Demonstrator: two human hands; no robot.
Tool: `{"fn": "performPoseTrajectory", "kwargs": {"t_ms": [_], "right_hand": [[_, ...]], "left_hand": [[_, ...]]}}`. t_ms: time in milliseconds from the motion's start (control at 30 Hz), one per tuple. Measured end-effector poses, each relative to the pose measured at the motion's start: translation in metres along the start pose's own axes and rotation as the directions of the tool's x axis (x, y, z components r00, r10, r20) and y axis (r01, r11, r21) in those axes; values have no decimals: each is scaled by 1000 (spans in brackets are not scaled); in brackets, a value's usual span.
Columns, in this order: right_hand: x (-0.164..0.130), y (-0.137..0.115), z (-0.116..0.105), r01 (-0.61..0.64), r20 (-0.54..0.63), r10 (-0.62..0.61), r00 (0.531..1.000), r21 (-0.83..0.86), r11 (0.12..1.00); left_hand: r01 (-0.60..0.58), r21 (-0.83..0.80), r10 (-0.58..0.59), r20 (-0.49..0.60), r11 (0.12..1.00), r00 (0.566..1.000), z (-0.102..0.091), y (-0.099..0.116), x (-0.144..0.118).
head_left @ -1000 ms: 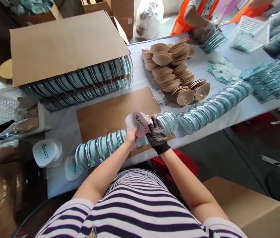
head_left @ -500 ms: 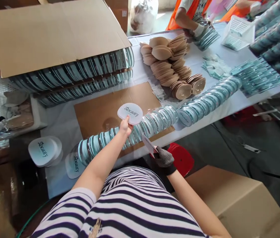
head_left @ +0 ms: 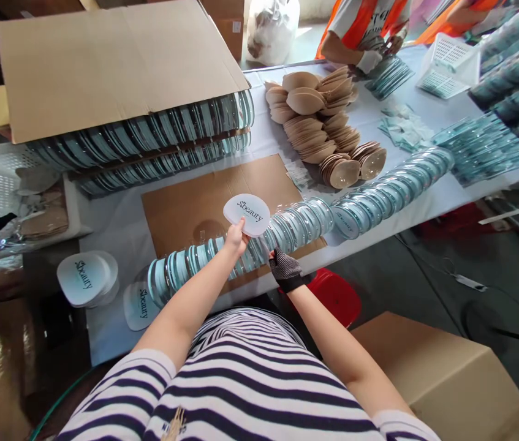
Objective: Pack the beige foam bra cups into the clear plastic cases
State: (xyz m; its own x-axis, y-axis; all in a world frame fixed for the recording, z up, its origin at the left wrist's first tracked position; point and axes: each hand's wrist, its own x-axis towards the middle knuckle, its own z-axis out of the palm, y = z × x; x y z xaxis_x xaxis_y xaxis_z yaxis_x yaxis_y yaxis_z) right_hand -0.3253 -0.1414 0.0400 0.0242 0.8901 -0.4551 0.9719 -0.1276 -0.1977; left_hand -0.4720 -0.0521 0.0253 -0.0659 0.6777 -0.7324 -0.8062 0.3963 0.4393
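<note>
My left hand (head_left: 235, 237) pinches a white oval card printed "Sbeauty" (head_left: 247, 214) and holds it up over a long leaning row of clear round cases (head_left: 245, 245) on the brown cardboard sheet (head_left: 195, 208). My right hand (head_left: 284, 268), in a dark dotted glove, has its fingers closed at the near edge of that row, right of the card; I cannot see anything in it. A second row of clear cases (head_left: 392, 193) continues to the right.
Two stacks of white "Sbeauty" cards (head_left: 85, 278) lie at the table's left end. Beige round puffs (head_left: 321, 125) are heaped mid-table. A cardboard flap (head_left: 112, 64) covers more cases behind. A person in an orange vest (head_left: 360, 24) works at the far side. A cardboard box (head_left: 447, 380) stands lower right.
A second card has left my right hand; that hand swung down to my right with it, then came back empty to the row. My left hand keeps its card raised.
</note>
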Motion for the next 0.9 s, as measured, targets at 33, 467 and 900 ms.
{"fn": "performPoseTrajectory", "kwargs": {"t_ms": [33, 467, 900], "right_hand": [[6, -2, 1, 1, -3, -1, 1000, 7, 1000], [18, -6, 17, -21, 102, -4, 995, 249, 968], [73, -8, -56, 98, -154, -16, 988, 539, 837]], "left_hand": [[0, 1, 0, 0, 1000, 1000, 0, 0, 0], [-7, 9, 7, 8, 1000, 1000, -2, -1, 0], [-63, 59, 62, 24, 996, 998, -2, -8, -12]]}}
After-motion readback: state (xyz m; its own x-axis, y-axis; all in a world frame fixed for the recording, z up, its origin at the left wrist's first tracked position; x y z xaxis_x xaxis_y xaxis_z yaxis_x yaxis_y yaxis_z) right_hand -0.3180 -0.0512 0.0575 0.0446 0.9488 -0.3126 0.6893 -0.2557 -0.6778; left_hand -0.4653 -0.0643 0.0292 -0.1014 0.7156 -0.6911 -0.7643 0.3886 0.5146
